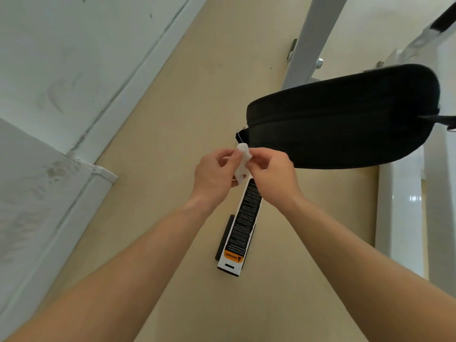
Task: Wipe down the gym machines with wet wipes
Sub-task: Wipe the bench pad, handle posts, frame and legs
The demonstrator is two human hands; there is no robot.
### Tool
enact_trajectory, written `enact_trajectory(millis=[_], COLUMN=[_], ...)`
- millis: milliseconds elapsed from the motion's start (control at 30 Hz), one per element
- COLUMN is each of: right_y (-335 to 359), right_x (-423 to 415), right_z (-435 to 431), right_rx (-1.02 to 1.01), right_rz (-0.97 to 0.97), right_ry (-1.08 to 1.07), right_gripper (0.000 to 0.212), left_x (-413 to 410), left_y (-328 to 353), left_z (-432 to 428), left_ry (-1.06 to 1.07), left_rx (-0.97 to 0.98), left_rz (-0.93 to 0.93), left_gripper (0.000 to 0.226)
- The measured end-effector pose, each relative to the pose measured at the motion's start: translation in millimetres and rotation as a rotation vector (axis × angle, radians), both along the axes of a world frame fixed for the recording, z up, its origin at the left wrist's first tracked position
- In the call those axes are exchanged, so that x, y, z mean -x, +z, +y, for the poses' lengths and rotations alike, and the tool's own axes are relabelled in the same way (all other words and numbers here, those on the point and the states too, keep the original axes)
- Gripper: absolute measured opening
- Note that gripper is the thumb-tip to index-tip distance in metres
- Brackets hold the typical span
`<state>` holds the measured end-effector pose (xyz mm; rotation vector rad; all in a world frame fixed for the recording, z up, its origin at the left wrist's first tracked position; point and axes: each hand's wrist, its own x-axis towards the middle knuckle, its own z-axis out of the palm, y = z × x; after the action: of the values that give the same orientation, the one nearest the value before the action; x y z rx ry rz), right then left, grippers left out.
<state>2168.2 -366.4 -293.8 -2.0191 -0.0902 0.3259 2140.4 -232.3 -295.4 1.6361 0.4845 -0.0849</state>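
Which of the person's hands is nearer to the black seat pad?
Right. The right hand sits right beside the black seat pad; the left hand is farther left, beyond the wipe.

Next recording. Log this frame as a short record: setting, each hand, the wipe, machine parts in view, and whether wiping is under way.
setting: beige floor, white wall at left
left hand: pinches a crumpled white wet wipe
right hand: pinches the same wipe from the other side
wipe position: between both hands, close to the seat's near edge; contact unclear
machine parts: black padded seat; white frame bar with black label and orange warning sticker, below the hands
wiping: wipe not pressed flat on any surface
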Motion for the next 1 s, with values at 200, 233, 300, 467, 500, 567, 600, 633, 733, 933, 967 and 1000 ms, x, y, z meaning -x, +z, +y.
enact_trajectory(millis=[200, 233, 300, 467, 500, 567, 600, 633, 733, 933, 967, 1000], right_y=[34.8, 39.2, 47.5, 61.2, 60.4, 56.6, 54.5, 52.8, 54.8, 74.6, 79.3, 84.8], right_x=[-20.4, -26.0, -41.7, -95.1, -105.0, -119.4, -123.4, -124.8, -122.9, -91.7, -85.0, -78.4], right_z=[-7.3, -7.9, -8.5, -1.9, -1.1, 0.4, 0.9, 1.3, 2.5, 0.4, 0.1, 0.3], right_rx=[0.092, 0.182, 0.468, 1.092, 1.175, 1.308, 1.350, 1.381, 1.483, 1.296, 1.252, 1.224], right_rz=[0.038, -0.027, -0.254, -0.623, -0.633, -0.598, -0.559, -0.524, -0.486, -0.467, -0.496, -0.518], right_ry=[0.183, 0.172, 0.192, 0.398, 0.415, 0.427, 0.418, 0.396, 0.322, 0.347, 0.363, 0.391], right_gripper=[0.034, 0.033, 0.034, 0.060, 0.066, 0.074, 0.075, 0.073, 0.051, 0.036, 0.035, 0.033], left_x=[-22.2, -26.5, -33.9, -39.2, -39.4, -40.1, -40.2, -39.1, -35.3, -28.3, -27.1, -25.6], left_y=[20.3, 22.0, 25.7, 29.4, 29.3, 30.6, 32.9, 36.7, 50.9, 87.1, 94.0, 101.9], left_z=[9.6, 11.9, 15.8, 23.2, 24.3, 27.6, 29.3, 30.9, 36.3, 53.5, 56.7, 60.3], left_ry=[0.039, 0.015, -0.050, -0.201, -0.223, -0.247, -0.255, -0.262, -0.265, -0.218, -0.216, -0.215], left_rx=[-0.218, -0.318, -0.475, -0.661, -0.693, -0.747, -0.766, -0.782, -0.827, -0.803, -0.807, -0.817], left_rz=[0.001, -0.002, -0.010, 0.006, 0.002, -0.025, -0.044, -0.057, -0.083, -0.081, -0.077, -0.073], left_gripper=[0.016, 0.016, 0.016, 0.031, 0.034, 0.030, 0.026, 0.023, 0.020, 0.018, 0.016, 0.015])
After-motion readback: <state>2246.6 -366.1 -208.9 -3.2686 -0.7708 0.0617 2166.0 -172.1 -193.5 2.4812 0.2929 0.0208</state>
